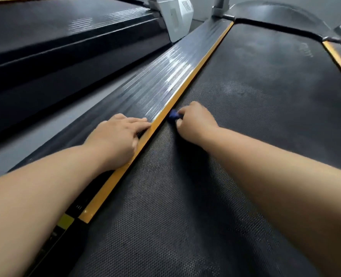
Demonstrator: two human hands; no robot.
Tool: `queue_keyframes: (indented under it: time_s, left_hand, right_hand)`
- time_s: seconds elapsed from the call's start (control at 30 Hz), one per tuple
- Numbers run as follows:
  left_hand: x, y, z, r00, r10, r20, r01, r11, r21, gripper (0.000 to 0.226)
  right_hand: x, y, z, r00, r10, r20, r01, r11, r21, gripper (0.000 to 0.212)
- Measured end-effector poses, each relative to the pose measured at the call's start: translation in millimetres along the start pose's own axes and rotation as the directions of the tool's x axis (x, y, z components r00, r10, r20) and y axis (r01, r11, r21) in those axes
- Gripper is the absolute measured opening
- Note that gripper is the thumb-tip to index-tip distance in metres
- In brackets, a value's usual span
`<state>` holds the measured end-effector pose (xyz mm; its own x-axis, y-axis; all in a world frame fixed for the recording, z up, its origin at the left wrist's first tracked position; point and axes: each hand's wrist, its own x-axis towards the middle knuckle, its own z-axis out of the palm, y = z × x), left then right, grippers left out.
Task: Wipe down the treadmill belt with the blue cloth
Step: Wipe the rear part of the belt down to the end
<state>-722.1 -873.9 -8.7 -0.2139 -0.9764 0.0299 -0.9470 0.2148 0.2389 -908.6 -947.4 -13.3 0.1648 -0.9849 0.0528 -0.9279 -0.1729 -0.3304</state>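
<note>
View from a head-worn camera, looking down and forward along a treadmill. The dark, dimpled treadmill belt [245, 136] fills the frame from 6 o'clock up toward 1 o'clock. A yellow strip [185, 92] borders its left edge, running diagonally from 7 o'clock to 1 o'clock, with a ribbed black side rail [155, 82] just beyond it. A second treadmill [65, 37] lies at 10 o'clock, and a grey upright [175, 17] stands at 12 o'clock.

Two bare forearms reach in from the bottom corners. The left hand [117, 134], just to the 9 o'clock side of centre, lies flat on the side rail with straight fingers, their tips touching the yellow strip; it looks like a brace for the body. The right hand [195, 122], at centre, has its fingers curled round a bunched blue cloth [174, 115]. Only a small fold of the cloth shows, at the 9 o'clock side of the knuckles, pressed onto the belt right beside the yellow strip.

The step in hand appears to be wiping the belt's left margin. Pale, dusty patches toward 1 o'clock suggest the far stretch is not yet cleaned.

The next move probably calls for firm downward pressure and a sweep across toward 3 o'clock or on toward 1 o'clock, with the cloth kept on the belt and off the rail. Spreading the cloth wider would cover more with each pass.
</note>
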Motion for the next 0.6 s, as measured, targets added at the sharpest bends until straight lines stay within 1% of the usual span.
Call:
queue_keyframes:
  time_s: [0.03, 0.1, 0.13, 0.17, 0.23, 0.3, 0.37, 0.43, 0.5, 0.6]
  left_hand:
    - [1.8, -1.9, -1.8, 1.0, 0.003, -0.004, -0.003, 1.0, -0.024, 0.053]
    - [3.2, -5.4, -4.2, 1.0, 0.016, -0.007, -0.017, 0.997, -0.07, 0.052]
    - [2.9, -7.1, -5.2, 1.0, 0.024, 0.002, -0.024, 0.996, -0.084, 0.051]
    - [2.2, -8.7, -6.3, 0.999, 0.033, 0.019, -0.032, 0.995, -0.091, 0.05]
    - [1.6, -11.4, -8.3, 0.998, 0.055, 0.043, -0.05, 0.994, -0.1, 0.05]
    - [0.8, -11.6, -6.8, 0.998, 0.053, 0.046, -0.048, 0.993, -0.107, 0.049]
    - [-0.1, -11.7, -3.8, 0.999, 0.045, 0.024, -0.043, 0.993, -0.106, 0.049]
    - [-1.0, -11.4, -2.4, 0.998, 0.051, 0.025, -0.048, 0.994, -0.099, 0.048]
    - [-1.1, -12.2, -4.4, 0.996, 0.063, 0.055, -0.057, 0.994, -0.091, 0.048]
    - [-0.4, -10.9, -7.8, 0.995, 0.065, 0.07, -0.058, 0.995, -0.086, 0.048]
  right_hand:
    - [-19.1, -5.6, 1.7, 0.995, -0.098, 0.02, 0.098, 0.995, 0.007, 0.026]
    - [-60.3, -15.9, 7.0, 0.951, -0.307, 0.038, 0.307, 0.952, 0.014, 0.027]
    - [-70.6, -18.4, 7.5, 0.935, -0.353, 0.034, 0.353, 0.936, 0.018, 0.028]
    - [-68.4, -17.6, 6.6, 0.933, -0.357, 0.036, 0.357, 0.934, 0.017, 0.028]
    - [-35.3, -10.1, 4.7, 0.964, -0.264, 0.034, 0.263, 0.964, 0.023, 0.026]
    - [13.6, 3.0, 6.8, 0.995, -0.099, 0.003, 0.099, 0.994, 0.039, 0.026]
    - [51.9, 11.0, 11.4, 0.998, 0.051, -0.036, -0.05, 0.998, 0.032, 0.025]
    - [65.4, 12.6, 15.7, 0.989, 0.137, -0.054, -0.137, 0.991, 0.005, 0.025]
    - [56.2, 9.4, 13.6, 0.99, 0.139, -0.033, -0.138, 0.989, 0.045, 0.027]
    - [12.1, -6.3, 1.4, 0.999, 0.017, 0.044, -0.02, 0.996, 0.081, 0.029]
